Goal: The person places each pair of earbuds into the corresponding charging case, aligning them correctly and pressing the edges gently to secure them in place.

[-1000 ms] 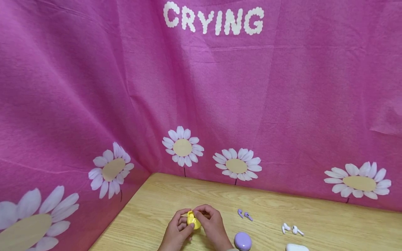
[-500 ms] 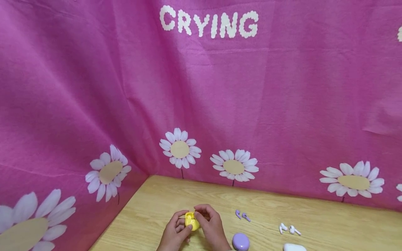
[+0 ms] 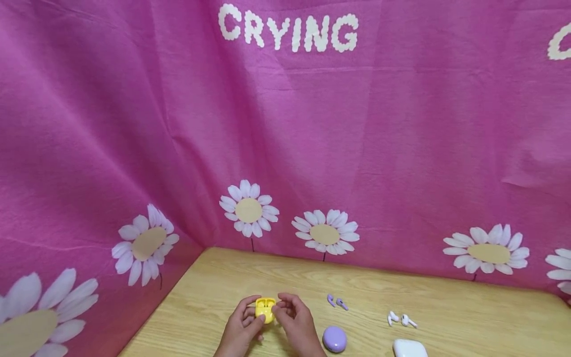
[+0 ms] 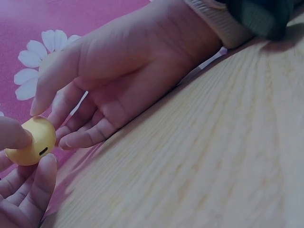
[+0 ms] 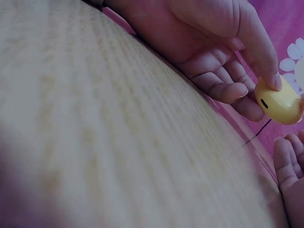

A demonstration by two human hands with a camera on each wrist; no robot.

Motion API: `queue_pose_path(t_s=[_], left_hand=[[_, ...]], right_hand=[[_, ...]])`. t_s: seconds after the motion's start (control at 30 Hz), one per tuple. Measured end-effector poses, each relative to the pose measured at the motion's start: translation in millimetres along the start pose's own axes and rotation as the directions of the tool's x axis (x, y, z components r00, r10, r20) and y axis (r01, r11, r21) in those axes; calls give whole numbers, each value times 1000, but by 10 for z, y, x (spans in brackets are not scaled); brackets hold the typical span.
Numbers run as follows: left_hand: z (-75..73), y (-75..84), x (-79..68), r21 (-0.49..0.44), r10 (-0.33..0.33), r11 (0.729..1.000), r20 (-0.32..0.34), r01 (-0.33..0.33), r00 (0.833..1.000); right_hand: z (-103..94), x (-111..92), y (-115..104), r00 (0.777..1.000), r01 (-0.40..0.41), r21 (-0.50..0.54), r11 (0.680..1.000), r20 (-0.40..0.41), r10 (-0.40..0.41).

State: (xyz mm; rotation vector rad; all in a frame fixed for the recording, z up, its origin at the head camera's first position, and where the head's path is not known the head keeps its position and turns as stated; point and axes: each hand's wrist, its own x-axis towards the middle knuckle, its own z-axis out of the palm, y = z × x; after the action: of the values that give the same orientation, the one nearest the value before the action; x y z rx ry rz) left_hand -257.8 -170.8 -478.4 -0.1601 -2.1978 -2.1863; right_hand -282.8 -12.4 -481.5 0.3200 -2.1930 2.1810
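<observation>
At the bottom centre of the frame, the left hand (image 3: 241, 328) pinches a small yellow case (image 3: 266, 316), thumb on its front. The right hand (image 3: 295, 321), fingers loosely bent and gripping nothing visible, has its thumb tip at the case's right edge; contact is unclear. The case is glossy and rounded, lid raised, with a dark slot. Right of the hands, purple earbuds (image 3: 341, 304) and a round purple case (image 3: 334, 339) rest on the wooden surface (image 3: 214, 277).

Yellow on small case (image 3: 265, 312) | lilac on round case (image 3: 334, 339), one earbud pair (image 3: 341, 304) | white on other pair (image 3: 405, 320) | tan wood grain on table (image 3: 370, 292) | white, cream-centred daisies (image 3: 248, 210) on magenta cloth (image 3: 401, 148)
</observation>
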Motion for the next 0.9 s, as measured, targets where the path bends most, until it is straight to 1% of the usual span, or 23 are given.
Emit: queue_pose_path(t_s=[0.1, 0.23, 0.43, 0.63, 0.77, 0.9], left_hand=[[-17, 7, -8, 10, 8, 1000, -8, -7, 1000], [-48, 16, -17, 8, 19, 1000, -3, -19, 1000], [-69, 24, -7, 1, 1, 1000, 16, -1, 1000], [-56, 15, 3, -14, -6, 1000, 18, 6, 1000], [-32, 1, 8, -20, -5, 1000, 32, 5, 999], [-8, -8, 17, -21, -5, 1000, 36, 6, 999]], right_hand=[[-10, -16, 36, 1000, 7, 3, 1000, 28, -7], [-10, -43, 34, 998, 22, 38, 999, 58, -25], [-2, -63, -5, 996, 23, 83, 996, 79, -30], [-21, -63, -5, 996, 14, 66, 998, 85, -19], [-46, -64, 3, 997, 1, 43, 999, 82, -5], [-67, -61, 12, 996, 10, 47, 999, 85, -14]])
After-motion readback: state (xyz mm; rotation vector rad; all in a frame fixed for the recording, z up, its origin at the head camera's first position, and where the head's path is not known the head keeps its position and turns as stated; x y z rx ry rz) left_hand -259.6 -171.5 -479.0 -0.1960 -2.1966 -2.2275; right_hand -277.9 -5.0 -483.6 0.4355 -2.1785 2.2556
